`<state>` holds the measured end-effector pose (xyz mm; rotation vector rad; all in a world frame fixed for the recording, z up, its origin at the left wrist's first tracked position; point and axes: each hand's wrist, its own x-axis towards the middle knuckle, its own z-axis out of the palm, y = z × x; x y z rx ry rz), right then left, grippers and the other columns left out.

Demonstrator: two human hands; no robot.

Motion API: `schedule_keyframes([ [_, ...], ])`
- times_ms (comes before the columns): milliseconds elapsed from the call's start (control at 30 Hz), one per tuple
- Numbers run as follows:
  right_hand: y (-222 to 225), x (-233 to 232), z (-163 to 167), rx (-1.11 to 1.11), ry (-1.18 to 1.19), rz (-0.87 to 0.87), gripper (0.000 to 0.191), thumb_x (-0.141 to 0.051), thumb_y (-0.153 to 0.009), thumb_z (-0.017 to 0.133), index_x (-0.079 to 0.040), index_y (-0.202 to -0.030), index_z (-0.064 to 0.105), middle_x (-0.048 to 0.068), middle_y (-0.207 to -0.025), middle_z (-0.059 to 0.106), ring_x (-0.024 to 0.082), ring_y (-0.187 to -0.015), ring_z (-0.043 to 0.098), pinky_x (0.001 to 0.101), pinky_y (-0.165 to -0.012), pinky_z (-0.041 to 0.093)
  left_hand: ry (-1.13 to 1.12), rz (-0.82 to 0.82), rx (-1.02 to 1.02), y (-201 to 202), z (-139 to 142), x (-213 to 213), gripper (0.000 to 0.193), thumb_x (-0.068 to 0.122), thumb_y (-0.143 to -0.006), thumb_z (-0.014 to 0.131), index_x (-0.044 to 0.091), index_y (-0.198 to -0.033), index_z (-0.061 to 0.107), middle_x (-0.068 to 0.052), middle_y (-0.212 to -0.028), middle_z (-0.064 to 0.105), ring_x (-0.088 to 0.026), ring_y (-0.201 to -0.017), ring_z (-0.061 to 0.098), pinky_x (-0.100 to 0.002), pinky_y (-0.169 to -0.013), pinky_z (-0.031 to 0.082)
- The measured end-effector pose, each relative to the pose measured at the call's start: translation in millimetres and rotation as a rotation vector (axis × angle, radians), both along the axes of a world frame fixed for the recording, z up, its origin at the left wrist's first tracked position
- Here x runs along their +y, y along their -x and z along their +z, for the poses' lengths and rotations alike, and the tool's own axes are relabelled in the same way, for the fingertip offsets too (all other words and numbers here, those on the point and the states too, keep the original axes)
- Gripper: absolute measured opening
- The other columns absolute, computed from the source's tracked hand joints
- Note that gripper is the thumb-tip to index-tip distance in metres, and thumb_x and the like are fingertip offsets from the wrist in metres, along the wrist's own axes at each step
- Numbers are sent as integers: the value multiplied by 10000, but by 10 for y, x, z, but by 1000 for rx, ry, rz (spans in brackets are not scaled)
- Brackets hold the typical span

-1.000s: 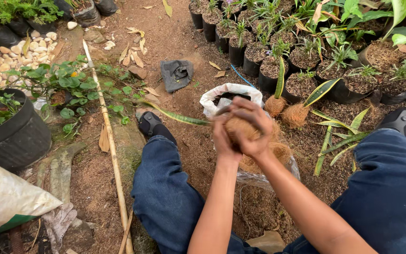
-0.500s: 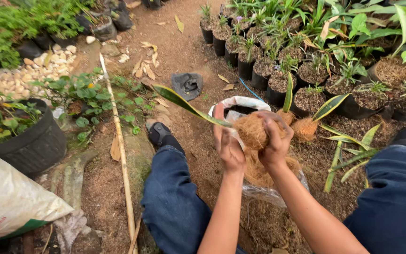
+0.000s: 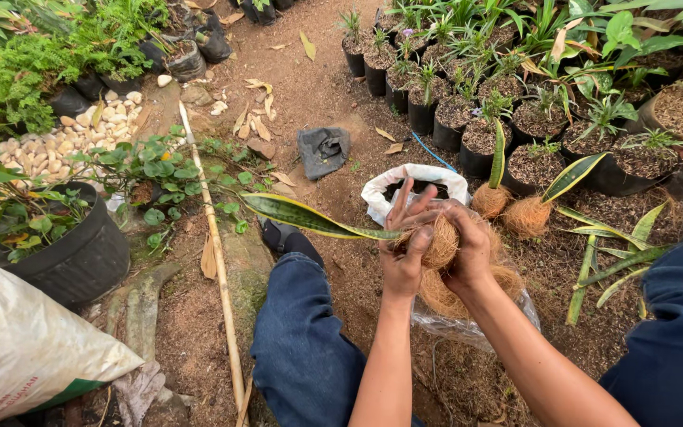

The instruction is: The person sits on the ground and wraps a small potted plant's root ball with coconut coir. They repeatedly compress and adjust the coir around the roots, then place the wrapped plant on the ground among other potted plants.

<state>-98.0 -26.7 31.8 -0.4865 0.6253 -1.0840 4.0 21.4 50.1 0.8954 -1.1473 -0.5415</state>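
Both the left hand [image 3: 405, 265] and right hand [image 3: 468, 249] hold a coconut-fibre ball [image 3: 442, 241] around a snake plant cutting [image 3: 310, 219]; two wrapped cuttings [image 3: 515, 207] already lie nearby.

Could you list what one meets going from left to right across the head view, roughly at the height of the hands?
White sack → black pot → bamboo stick → striped leaf → left hand → fibre ball → right hand → cuttings lying on the soil.
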Motion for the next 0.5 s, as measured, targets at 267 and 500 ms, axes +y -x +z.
schedule_keyframes([
  [267,25,70,77,7,-56,-9,244,-266,-999,554,-73,-1097,668,77,-1056,686,209,-981,664,384,-881,554,-187,45,-168,-21,61,63,615,676,-994,358,250,-1192,755,-19,-1733,284,-297,-1663,109,-597,-1267,-154],
  [500,7,103,140,42,-5,-64,223,-215,-984,600,-18,-1049,683,105,-1063,710,220,-989,690,392,-923,576,-151,-43,154,86,77,-9,558,665,-1040,362,298,-1395,589,-82,-1583,497,-285,-1652,200,-611,-1322,95],
])
